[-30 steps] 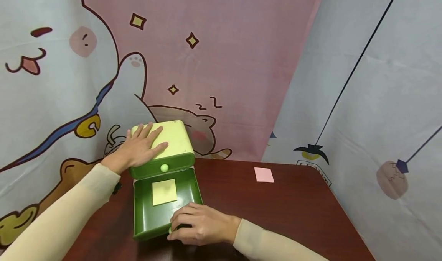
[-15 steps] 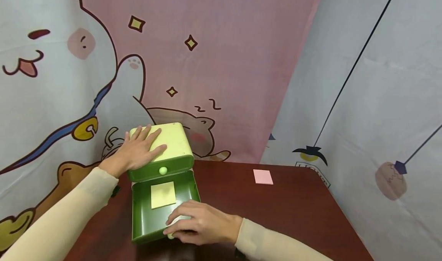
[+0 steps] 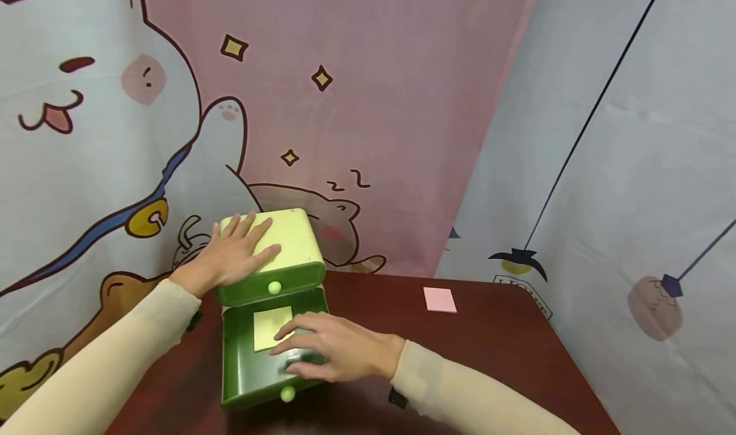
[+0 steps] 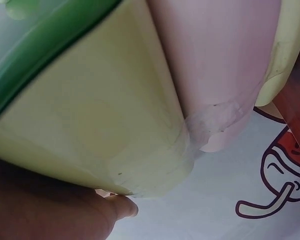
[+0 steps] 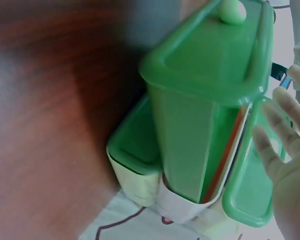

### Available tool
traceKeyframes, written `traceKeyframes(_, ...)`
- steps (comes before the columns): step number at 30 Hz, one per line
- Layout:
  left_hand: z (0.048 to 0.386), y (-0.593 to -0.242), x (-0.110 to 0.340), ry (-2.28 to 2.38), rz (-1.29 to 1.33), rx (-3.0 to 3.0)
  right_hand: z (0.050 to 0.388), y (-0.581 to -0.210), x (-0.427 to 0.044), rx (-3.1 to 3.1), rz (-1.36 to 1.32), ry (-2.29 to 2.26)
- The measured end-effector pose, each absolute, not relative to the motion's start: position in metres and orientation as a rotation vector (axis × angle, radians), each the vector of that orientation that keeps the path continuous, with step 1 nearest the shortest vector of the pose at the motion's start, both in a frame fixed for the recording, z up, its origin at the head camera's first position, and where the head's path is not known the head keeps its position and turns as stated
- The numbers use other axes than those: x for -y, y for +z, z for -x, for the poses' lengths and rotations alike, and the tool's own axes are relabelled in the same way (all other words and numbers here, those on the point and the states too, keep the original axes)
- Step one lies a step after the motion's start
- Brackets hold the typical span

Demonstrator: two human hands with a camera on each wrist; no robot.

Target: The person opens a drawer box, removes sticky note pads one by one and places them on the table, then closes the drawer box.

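Observation:
A small drawer box with a pale yellow top (image 3: 293,234) and green fronts stands on the table. My left hand (image 3: 227,260) rests on its top, fingers spread. Below the top drawer, a green drawer (image 3: 244,374) is pulled out, with a yellow square of note paper (image 3: 264,328) lying in it. Over this drawer hovers my right hand (image 3: 339,349), its fingers loosely bent and apart from the round green knob (image 3: 287,394). In the right wrist view the pulled-out drawer (image 5: 190,135) is the middle one, in a pink casing (image 5: 177,206); the right hand's fingers are spread and hold nothing.
A pink square of note paper (image 3: 439,299) lies on the dark red table (image 3: 489,352) toward its back right. Cloth with cartoon prints (image 3: 402,115) hangs close behind the box and along the sides.
My right hand was at the knob of the pulled-out drawer; it has let go and moved up and back over the drawer. The left hand stays on top of the box.

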State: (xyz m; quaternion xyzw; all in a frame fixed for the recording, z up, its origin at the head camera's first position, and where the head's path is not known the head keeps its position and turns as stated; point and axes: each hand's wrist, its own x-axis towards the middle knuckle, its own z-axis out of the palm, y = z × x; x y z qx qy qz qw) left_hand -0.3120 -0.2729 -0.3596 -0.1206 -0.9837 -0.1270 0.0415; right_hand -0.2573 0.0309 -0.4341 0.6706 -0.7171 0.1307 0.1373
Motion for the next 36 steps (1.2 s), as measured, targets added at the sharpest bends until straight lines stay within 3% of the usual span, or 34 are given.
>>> traceKeyframes(36, 0.314, -0.362, 0.273, -0.402, 0.382, 3.012, 0.290, -0.402, 0.030, 2.907, -1.925, -0.129)
